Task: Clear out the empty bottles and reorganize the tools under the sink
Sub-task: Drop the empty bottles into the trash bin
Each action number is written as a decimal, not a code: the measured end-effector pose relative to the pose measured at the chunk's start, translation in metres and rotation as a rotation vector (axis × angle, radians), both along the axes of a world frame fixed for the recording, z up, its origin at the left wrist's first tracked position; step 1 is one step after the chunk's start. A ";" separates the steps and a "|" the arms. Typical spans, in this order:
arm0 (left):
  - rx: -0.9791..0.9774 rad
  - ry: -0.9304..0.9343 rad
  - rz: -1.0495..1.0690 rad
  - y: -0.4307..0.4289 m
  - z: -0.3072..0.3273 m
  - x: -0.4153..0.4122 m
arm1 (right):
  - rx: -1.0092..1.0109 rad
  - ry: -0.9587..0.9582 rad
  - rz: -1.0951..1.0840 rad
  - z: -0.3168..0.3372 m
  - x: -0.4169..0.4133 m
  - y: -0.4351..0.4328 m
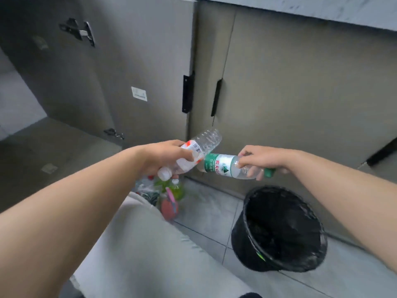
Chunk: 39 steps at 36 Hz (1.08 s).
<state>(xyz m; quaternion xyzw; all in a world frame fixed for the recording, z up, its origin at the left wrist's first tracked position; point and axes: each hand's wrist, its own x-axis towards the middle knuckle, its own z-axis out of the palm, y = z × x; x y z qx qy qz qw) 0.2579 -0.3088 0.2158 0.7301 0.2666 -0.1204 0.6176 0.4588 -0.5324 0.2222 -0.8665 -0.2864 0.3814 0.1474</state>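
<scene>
My left hand (166,155) grips a clear plastic bottle with a red-and-white label (200,146) and a white cap, its base pointing up toward the cabinet. My right hand (261,158) grips a clear bottle with a green label (217,163) and a green cap, lying nearly level with its base to the left. The two bottles meet in front of the closed cabinet doors. A black mesh waste bin (279,231) stands on the floor tiles below my right hand.
An open cabinet door (120,67) swings out on the left. Low down by my knee sits a cluster of items (167,194): a greenish bottle, a pink-handled tool, red and dark pieces. My light trouser leg (150,250) fills the lower middle.
</scene>
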 end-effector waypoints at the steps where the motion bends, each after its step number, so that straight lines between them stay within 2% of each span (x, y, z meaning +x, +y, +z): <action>1: 0.002 0.010 -0.017 -0.012 -0.001 0.008 | -0.015 0.057 -0.014 0.002 0.003 -0.018; 3: 0.050 0.029 -0.047 -0.034 -0.005 0.022 | -0.064 0.144 -0.042 0.004 0.008 -0.052; 7: 0.093 0.038 -0.121 -0.073 -0.017 0.047 | -0.233 0.187 -0.089 0.001 0.025 -0.111; 10: 0.139 0.043 -0.133 -0.096 -0.029 0.061 | -0.347 0.179 -0.083 -0.013 0.035 -0.139; 14: 0.151 0.024 -0.100 -0.117 -0.049 0.069 | -0.376 0.103 -0.125 -0.049 0.036 -0.151; 21: 0.058 0.024 -0.012 -0.113 -0.080 0.058 | -0.287 -0.026 -0.242 -0.125 0.012 -0.137; 28: 0.017 -0.010 0.084 -0.110 -0.081 0.053 | -0.223 -0.144 -0.265 -0.179 0.002 -0.123; 36: 0.039 -0.081 0.031 -0.111 -0.084 0.054 | 0.086 -0.036 -0.478 -0.195 0.014 -0.122; 39: 0.069 -0.100 0.024 -0.115 -0.083 0.058 | 0.232 -0.120 -0.568 -0.180 0.021 -0.121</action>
